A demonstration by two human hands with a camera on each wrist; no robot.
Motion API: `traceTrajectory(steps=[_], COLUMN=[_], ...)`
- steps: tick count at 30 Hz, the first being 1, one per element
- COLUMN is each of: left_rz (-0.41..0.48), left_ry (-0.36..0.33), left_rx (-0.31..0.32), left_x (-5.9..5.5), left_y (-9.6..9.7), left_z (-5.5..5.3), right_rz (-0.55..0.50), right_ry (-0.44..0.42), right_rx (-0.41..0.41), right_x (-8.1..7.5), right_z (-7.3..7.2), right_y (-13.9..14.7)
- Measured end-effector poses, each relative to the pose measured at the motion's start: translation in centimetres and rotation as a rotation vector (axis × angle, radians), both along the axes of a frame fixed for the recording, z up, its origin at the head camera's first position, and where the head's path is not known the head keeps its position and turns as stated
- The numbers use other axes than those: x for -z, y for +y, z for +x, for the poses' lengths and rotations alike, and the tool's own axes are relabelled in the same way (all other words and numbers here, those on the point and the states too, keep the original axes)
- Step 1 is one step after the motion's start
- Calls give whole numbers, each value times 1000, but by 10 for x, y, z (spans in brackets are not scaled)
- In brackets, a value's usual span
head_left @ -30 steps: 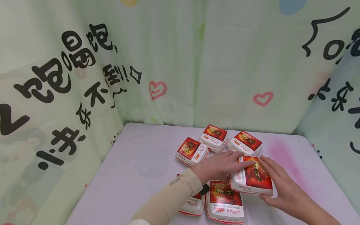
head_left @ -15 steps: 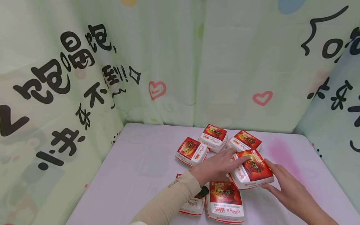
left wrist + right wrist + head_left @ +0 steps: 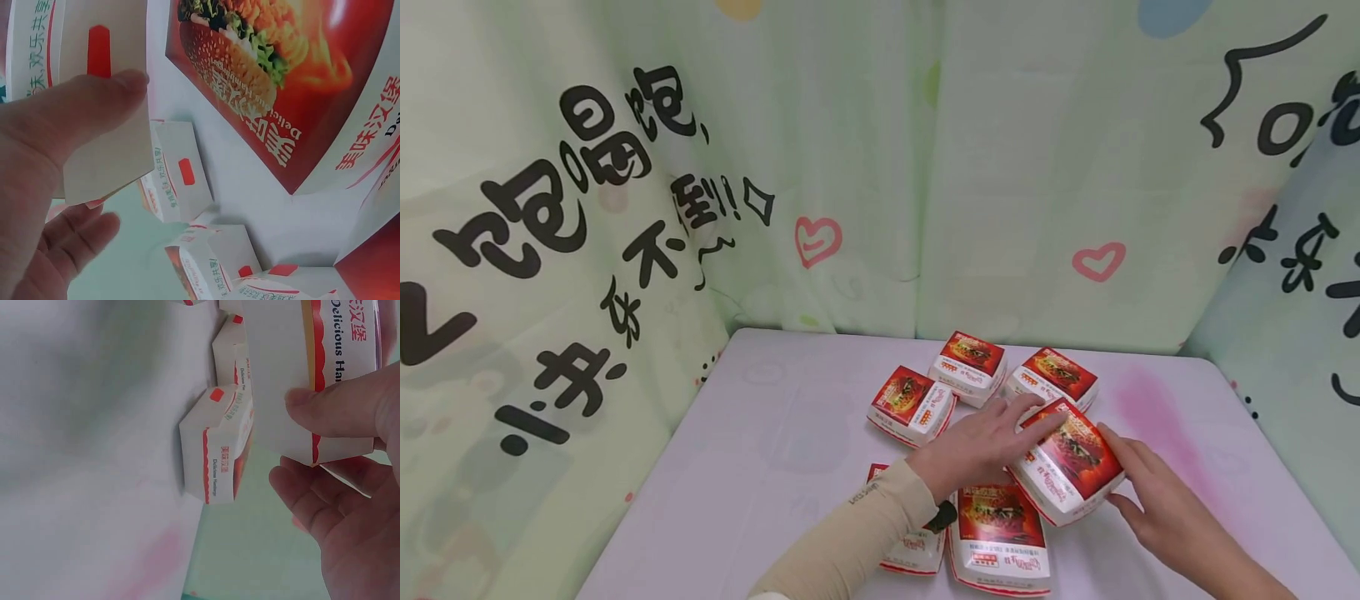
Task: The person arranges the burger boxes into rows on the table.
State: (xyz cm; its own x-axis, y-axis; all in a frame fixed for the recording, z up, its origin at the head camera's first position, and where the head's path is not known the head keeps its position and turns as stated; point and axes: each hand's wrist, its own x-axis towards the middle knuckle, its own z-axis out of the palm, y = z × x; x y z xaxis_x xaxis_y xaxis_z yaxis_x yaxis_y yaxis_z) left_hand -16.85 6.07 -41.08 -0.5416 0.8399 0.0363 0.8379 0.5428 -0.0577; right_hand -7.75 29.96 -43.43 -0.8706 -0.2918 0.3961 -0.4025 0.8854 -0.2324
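Note:
Between my two hands a red-and-white hamburger box [image 3: 1071, 467] hangs over the table, turned at an angle, a burger picture on its lid. My left hand [image 3: 973, 442] grips its left side; in the left wrist view the thumb lies across the box's white wall [image 3: 119, 150] by a red tab. On the opposite side my right hand [image 3: 1172, 500] holds it, the thumb on the wall and fingers round the far edge in the right wrist view. Beneath the left forearm sit a larger burger box [image 3: 1000, 550] and another box [image 3: 917, 550], partly covered by the sleeve.
Three more burger boxes stand farther back: one on the left [image 3: 910, 404], one in the middle [image 3: 970, 367] and one on the right [image 3: 1056, 375], just behind the held box. The white table [image 3: 760, 467] reaches a printed curtain [image 3: 865, 167] at its back edge.
The held box has been lifted, tilted and turned clockwise between the hands, its near corner now pointing toward the front. My right hand has shifted slightly along its edge. The other boxes stay put.

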Motion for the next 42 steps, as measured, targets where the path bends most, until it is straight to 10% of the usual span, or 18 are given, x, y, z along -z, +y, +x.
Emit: traceTrajectory(steps=[10,25,42], left_rz=[-30,-30,-40], left_ry=[42,97,151], left_rx=[18,0,-22], left_x=[3,2,0], left_y=[3,12,16], left_z=[3,6,13], right_rz=[-12,-156,61], right_ry=[-68,46,41], right_rx=[-6,-51,-104], right_x=[-4,-6,-5], right_z=[1,2,8], right_y=[-6,-16,-29])
